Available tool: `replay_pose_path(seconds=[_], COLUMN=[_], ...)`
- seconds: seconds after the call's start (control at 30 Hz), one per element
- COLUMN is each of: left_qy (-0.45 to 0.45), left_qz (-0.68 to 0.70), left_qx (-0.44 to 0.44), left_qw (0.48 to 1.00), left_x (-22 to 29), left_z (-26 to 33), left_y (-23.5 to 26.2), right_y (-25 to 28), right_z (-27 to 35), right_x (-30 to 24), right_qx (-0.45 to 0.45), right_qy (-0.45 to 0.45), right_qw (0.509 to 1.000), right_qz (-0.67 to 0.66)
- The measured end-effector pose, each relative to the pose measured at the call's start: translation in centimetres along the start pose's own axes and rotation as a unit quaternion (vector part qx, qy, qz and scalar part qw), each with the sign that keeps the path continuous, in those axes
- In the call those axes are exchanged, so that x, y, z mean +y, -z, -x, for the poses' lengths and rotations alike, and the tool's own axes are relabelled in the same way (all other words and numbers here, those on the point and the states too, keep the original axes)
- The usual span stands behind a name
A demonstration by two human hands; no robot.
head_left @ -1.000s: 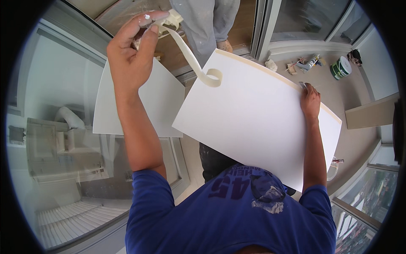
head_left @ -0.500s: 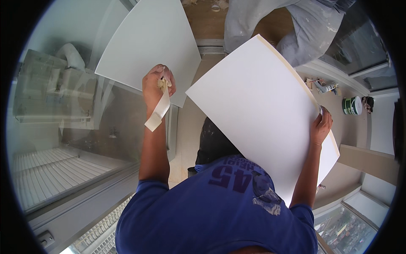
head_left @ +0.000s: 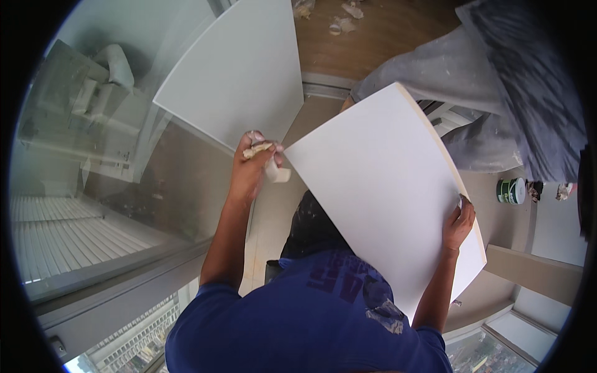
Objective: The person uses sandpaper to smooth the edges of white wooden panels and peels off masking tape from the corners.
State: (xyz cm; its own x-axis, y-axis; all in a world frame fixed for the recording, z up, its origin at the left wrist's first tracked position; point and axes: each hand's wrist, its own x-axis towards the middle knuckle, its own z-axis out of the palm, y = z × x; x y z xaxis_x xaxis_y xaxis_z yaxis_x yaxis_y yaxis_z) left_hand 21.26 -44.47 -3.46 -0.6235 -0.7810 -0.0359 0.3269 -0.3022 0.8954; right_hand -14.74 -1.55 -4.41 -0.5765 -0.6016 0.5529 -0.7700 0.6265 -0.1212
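My left hand (head_left: 254, 168) is closed on a crumpled strip of cream masking tape (head_left: 280, 174), whose loose end hangs past the fingers. This hand is beside the left corner of a large white panel (head_left: 373, 174); I cannot tell whether they touch. The panel leans tilted in front of my body. A pale beige strip (head_left: 435, 137) runs along its far right edge. On that edge, low on the right, my right hand (head_left: 459, 225) has its fingers bent over and grips the panel. A second white panel (head_left: 242, 74) stands at the far left, behind my left hand.
Another person in dusty grey trousers (head_left: 435, 68) stands close behind the panel, at the far right. A green and white bucket (head_left: 511, 191) sits on the floor at right. Glass (head_left: 124, 205) lines the left side. Scraps (head_left: 342, 23) lie on the brown floor beyond.
My left hand has moved nearer to the panel's left corner, and the tape strip now hangs shorter and bent. The other person has shifted right. My right hand stays on the panel's edge.
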Motion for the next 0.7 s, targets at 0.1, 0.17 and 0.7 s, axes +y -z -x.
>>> replay_pose_path(seconds=[0.1, 0.17, 0.7], left_qy=[0.042, 0.033, 0.013], left_qz=[-0.027, -0.067, -0.213], left_qx=[0.043, 0.065, 0.103], left_qw=[0.998, 0.995, 0.971], left_x=[-1.2, -3.4, -12.4], left_z=[-0.1, -0.6, -4.2], left_y=[-0.1, 0.9, 5.2], right_y=[0.4, 0.8, 1.8], right_z=[-0.2, -0.5, -1.0], right_x=[-0.3, -0.8, -1.6], right_qx=[0.004, -0.009, 0.008], right_qy=[0.003, -0.013, 0.013], right_qw=[1.0, 1.0, 0.998], right_qz=[-0.017, -0.025, -0.06])
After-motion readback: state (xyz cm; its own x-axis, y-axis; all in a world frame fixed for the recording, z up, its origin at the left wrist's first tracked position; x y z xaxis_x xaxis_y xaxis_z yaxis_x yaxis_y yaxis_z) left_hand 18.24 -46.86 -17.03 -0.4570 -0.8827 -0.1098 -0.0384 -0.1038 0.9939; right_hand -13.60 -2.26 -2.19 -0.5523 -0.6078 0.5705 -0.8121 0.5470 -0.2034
